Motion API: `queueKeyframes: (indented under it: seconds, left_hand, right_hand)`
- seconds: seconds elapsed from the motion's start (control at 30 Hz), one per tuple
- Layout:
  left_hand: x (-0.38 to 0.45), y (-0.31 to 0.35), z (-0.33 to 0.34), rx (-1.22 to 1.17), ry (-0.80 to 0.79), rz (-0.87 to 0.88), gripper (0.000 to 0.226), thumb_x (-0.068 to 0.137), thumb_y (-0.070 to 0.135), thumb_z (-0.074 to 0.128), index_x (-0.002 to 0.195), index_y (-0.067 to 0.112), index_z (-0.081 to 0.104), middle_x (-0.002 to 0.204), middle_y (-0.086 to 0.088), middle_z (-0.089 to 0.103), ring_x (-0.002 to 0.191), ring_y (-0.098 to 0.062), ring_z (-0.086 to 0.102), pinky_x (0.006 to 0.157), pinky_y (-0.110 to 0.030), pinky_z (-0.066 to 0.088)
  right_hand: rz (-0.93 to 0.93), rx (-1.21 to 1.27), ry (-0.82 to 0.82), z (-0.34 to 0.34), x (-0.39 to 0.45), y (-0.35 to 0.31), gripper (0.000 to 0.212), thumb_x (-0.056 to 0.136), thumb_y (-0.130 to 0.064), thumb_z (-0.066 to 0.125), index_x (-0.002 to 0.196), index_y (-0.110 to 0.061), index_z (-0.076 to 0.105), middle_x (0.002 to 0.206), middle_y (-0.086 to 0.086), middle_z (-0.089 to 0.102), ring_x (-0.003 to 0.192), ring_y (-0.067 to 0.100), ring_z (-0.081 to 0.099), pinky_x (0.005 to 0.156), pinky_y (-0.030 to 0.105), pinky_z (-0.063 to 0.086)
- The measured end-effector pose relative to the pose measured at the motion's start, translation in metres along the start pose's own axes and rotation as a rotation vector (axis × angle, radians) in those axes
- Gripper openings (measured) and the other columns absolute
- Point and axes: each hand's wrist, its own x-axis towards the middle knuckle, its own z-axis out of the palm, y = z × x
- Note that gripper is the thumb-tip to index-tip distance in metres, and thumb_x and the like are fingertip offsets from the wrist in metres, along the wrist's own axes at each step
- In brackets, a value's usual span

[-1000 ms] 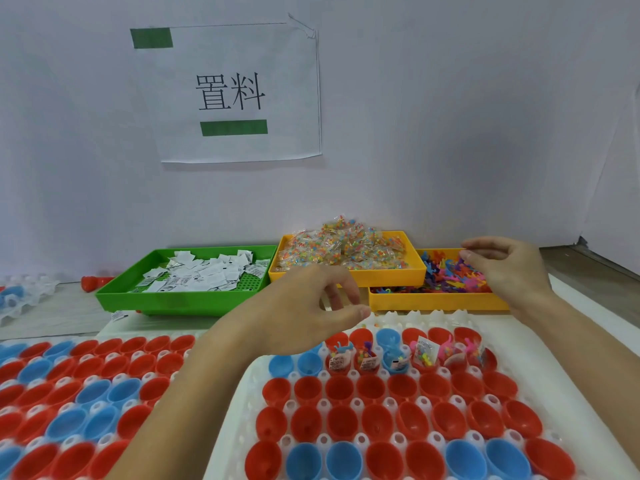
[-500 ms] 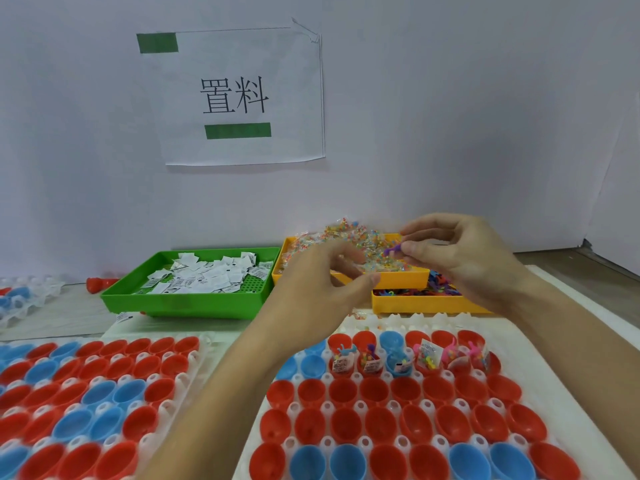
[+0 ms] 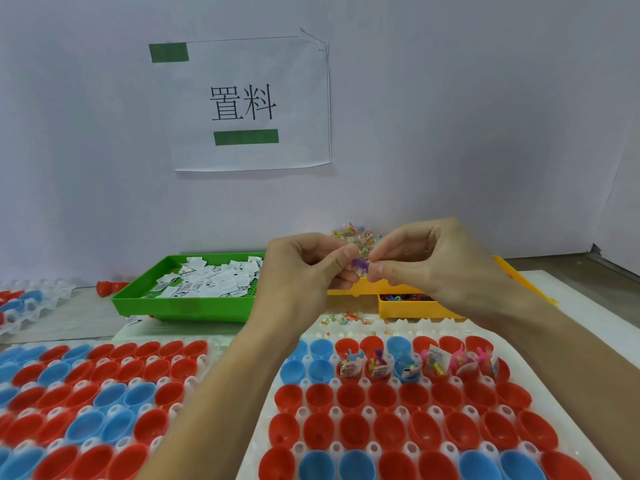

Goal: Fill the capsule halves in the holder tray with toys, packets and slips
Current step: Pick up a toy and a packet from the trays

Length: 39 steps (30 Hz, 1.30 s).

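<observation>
Nearest me, the white holder tray (image 3: pixel 540 344) carries red and blue capsule halves (image 3: pixel 382 398), six in its second row already filled. Above it, my left hand (image 3: pixel 304 268) and right hand (image 3: pixel 429 265) pinch one small purple toy (image 3: pixel 360 265) between curled fingertips. Behind sit the green tray (image 3: pixel 187 306) of slips and yellow trays (image 3: pixel 415 308).

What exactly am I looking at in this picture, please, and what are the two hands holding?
No machine here: a camera on a person's head looks down at their own hands. The left hand and right hand together pinch a small purple toy. Below lies a white holder tray of red and blue capsule halves; six in its second row are already filled. Behind stand a green tray of paper slips, a yellow tray of clear packets and a yellow tray of toys. A second holder tray sits on the left.
</observation>
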Motion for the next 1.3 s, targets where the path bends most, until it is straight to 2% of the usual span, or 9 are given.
queueKeyframes:
  seconds: [0.17,0.4,0.5,0.63,0.77,0.87,1.07,1.3]
  left_hand:
    - [0.001,0.005,-0.006,-0.061,-0.05,-0.052,0.009,0.087,0.004,0.068,0.089,0.01,0.076,0.079,-0.011,0.076,0.068,-0.015,0.072,0.064,-0.019,0.058]
    - [0.004,0.01,-0.02,0.09,-0.12,-0.018,0.012,0.08,0.0,0.075,0.086,0.01,0.076,0.079,-0.01,0.076,0.07,-0.017,0.073,0.067,-0.022,0.058]
    - [0.006,0.01,-0.032,0.216,-0.216,-0.02,0.013,0.08,-0.003,0.075,0.082,0.01,0.074,0.074,-0.014,0.075,0.065,-0.018,0.071,0.062,-0.022,0.058]
    - [0.011,0.004,-0.052,0.553,-0.426,-0.09,0.014,0.081,-0.004,0.075,0.079,0.009,0.075,0.072,-0.012,0.074,0.062,-0.016,0.068,0.064,-0.025,0.058]
    - [0.01,-0.006,-0.054,0.748,-0.558,-0.171,0.024,0.081,-0.005,0.073,0.076,0.017,0.076,0.066,-0.002,0.073,0.057,-0.009,0.064,0.059,-0.02,0.052]
    - [0.01,-0.011,-0.049,0.815,-0.591,-0.182,0.021,0.082,-0.002,0.074,0.078,0.018,0.078,0.066,0.0,0.073,0.059,-0.008,0.064,0.059,-0.02,0.052]
    - [0.008,-0.018,-0.044,0.846,-0.61,-0.193,0.012,0.084,0.0,0.074,0.088,0.01,0.079,0.071,0.009,0.074,0.065,0.002,0.069,0.057,-0.007,0.046]
    - [0.007,-0.026,-0.04,0.924,-0.646,-0.189,0.009,0.082,0.008,0.078,0.091,0.012,0.079,0.077,0.007,0.075,0.06,0.002,0.065,0.055,-0.011,0.048]
  right_hand:
    - [0.005,-0.027,0.002,0.005,0.0,-0.001,0.008,0.079,-0.01,0.081,0.081,-0.018,0.078,0.079,-0.001,0.078,0.078,0.013,0.075,0.081,0.025,0.06]
    - [-0.002,-0.045,-0.025,0.012,-0.001,-0.002,0.008,0.079,-0.007,0.082,0.082,-0.013,0.079,0.078,-0.002,0.078,0.078,0.012,0.075,0.079,0.022,0.059]
    - [-0.003,-0.072,-0.07,0.014,-0.001,0.0,0.008,0.08,-0.008,0.081,0.084,-0.014,0.079,0.08,-0.004,0.078,0.079,0.009,0.075,0.078,0.018,0.057]
    - [0.021,-0.101,-0.037,0.01,0.0,0.003,0.009,0.084,-0.007,0.077,0.085,-0.016,0.079,0.079,-0.004,0.078,0.078,0.009,0.074,0.076,0.014,0.056]
    - [0.023,-0.138,-0.049,0.007,0.0,0.004,0.01,0.087,-0.009,0.075,0.087,-0.018,0.078,0.08,-0.006,0.077,0.077,0.006,0.073,0.074,0.011,0.054]
    - [0.015,-0.157,-0.052,0.006,0.0,0.005,0.009,0.087,-0.012,0.075,0.087,-0.02,0.079,0.082,-0.007,0.077,0.079,0.005,0.073,0.076,0.012,0.054]
    - [0.013,-0.186,-0.057,0.004,0.001,0.01,0.01,0.089,-0.016,0.074,0.087,-0.025,0.079,0.083,-0.011,0.077,0.082,0.003,0.073,0.079,0.013,0.054]
    - [0.023,-0.227,-0.039,0.0,0.004,0.021,0.012,0.089,-0.017,0.073,0.086,-0.028,0.078,0.083,-0.014,0.076,0.084,0.003,0.072,0.078,0.017,0.057]
